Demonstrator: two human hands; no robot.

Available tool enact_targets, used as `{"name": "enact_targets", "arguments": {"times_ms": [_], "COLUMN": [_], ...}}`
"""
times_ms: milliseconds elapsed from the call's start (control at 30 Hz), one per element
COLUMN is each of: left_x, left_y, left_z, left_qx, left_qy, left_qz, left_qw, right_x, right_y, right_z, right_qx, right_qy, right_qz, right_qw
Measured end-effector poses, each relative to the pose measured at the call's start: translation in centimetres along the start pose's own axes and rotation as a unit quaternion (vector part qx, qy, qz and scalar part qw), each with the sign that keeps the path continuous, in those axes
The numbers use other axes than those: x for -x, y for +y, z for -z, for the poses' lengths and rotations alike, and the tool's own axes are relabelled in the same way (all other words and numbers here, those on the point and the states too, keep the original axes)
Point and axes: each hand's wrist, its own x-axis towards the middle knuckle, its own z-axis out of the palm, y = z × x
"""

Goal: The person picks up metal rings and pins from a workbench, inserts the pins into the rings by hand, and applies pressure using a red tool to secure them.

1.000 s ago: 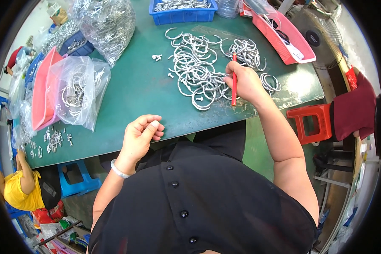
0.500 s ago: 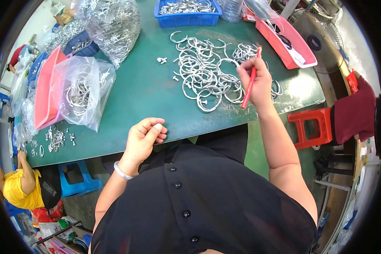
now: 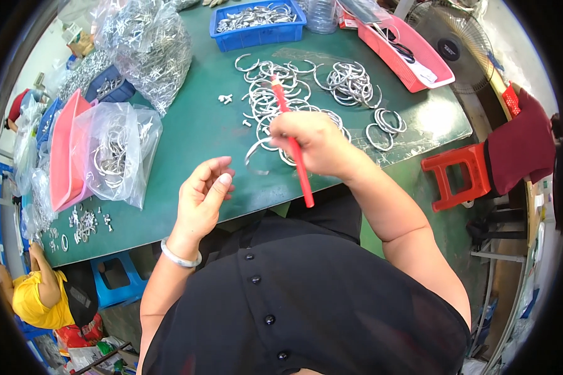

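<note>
My right hand (image 3: 313, 140) is closed around a slim red pen-like stick (image 3: 303, 178), tilted with its far end over the pile. An open silvery metal ring (image 3: 249, 150), smeared by motion, hangs at the same hand's fingertips. Beneath and beyond lies a loose spread of similar rings (image 3: 263, 100), with small bolts among them. My left hand (image 3: 200, 197) hovers at the table's near edge, fingers loosely curled and apart, nothing in them. It wears a pale bangle (image 3: 180, 255) at the wrist.
A second ring heap (image 3: 350, 81) and a few rings (image 3: 386, 122) lie at right. Around the green table (image 3: 187, 144) stand a blue bin (image 3: 256, 36), a pink basket (image 3: 413, 65), and clear bags of metal parts (image 3: 128, 144). A co-worker in yellow (image 3: 40, 300) sits at left.
My right hand has swung left and nearer with the stick, bringing a ring toward my left hand. My left hand has barely moved; the whole view has shifted slightly.
</note>
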Motion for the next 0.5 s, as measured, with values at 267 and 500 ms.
{"name": "enact_targets", "arguments": {"times_ms": [267, 500], "left_x": [-0.7, -1.0], "left_y": [1.7, 0.3], "left_z": [-0.6, -0.7], "left_qx": [-0.111, -0.038], "left_qy": [-0.073, -0.048], "left_qz": [-0.071, 0.011], "left_qw": [0.989, 0.998], "right_x": [-0.2, 3.0], "right_y": [-1.8, 0.1], "right_z": [-2.1, 1.6], "right_qx": [-0.001, 0.137], "right_qy": [-0.064, 0.031], "right_qz": [0.072, 0.011], "right_qw": [0.995, 0.990]}}
